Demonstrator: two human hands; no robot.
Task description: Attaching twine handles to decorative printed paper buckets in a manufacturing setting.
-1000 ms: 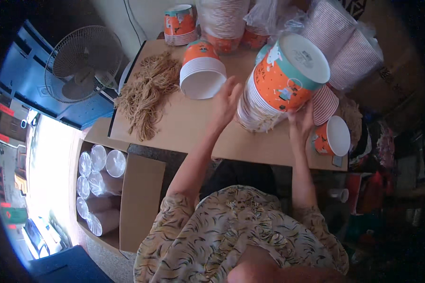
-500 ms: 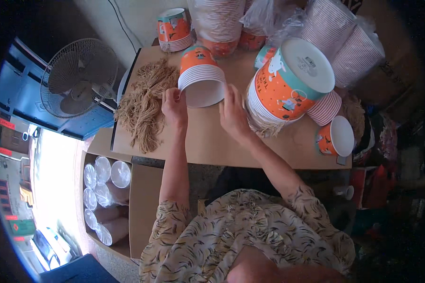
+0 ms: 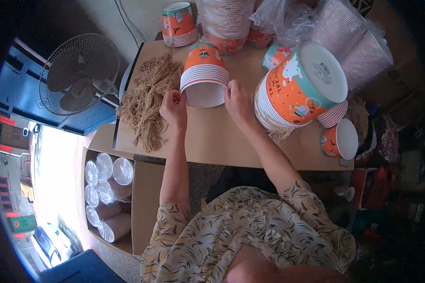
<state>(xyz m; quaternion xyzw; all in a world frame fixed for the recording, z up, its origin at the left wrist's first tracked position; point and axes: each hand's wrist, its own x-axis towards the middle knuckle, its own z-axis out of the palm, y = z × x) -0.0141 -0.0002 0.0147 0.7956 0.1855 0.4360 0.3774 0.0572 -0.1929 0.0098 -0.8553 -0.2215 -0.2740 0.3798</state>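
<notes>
A nested stack of orange and teal paper buckets (image 3: 205, 70) lies tilted on the table, its white rims bunched together and its open mouth toward me. At the left edge of the mouth, my left hand (image 3: 173, 109) is closed in a pinch on the rim. My right hand (image 3: 239, 104) pinches the opposite side of the same rim with curled fingers. Left of the stack spreads a heap of tan twine (image 3: 151, 101). A larger upside-down stack of paper buckets (image 3: 297, 89) stands to the right, with twine strands under its lower edge.
Wrapped bucket stacks (image 3: 340, 28) crowd the table's back right, and a small bucket stack (image 3: 179, 26) stands at the back left. One small paper bucket (image 3: 341, 139) lies near the right edge. An open carton (image 3: 141, 207) of wrapped cups and a fan (image 3: 80, 75) are at left.
My right hand's fingers, stretched along the stack's side before, are now curled onto the rim. The view has shifted slightly. My left hand keeps its pinch.
</notes>
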